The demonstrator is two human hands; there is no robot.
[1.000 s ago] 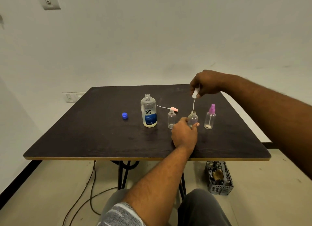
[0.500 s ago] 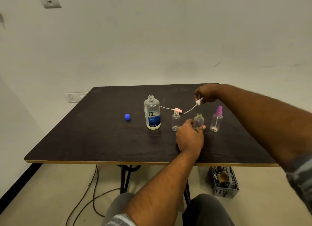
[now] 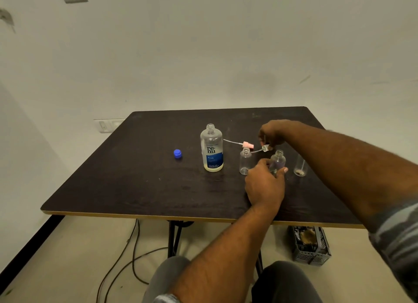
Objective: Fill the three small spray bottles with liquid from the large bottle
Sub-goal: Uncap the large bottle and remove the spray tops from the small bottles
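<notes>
Head view: the person's left hand is curled round the middle small bottle, which stands open-necked on the dark desk. The right hand pinches a white spray head just behind that bottle, close to the desk, with its thin tube pointing left. A pink spray head lies flat nearby. The left small bottle stands open. The right small bottle is partly hidden behind the right forearm. The large bottle stands uncapped left of them, and its blue cap lies farther left.
</notes>
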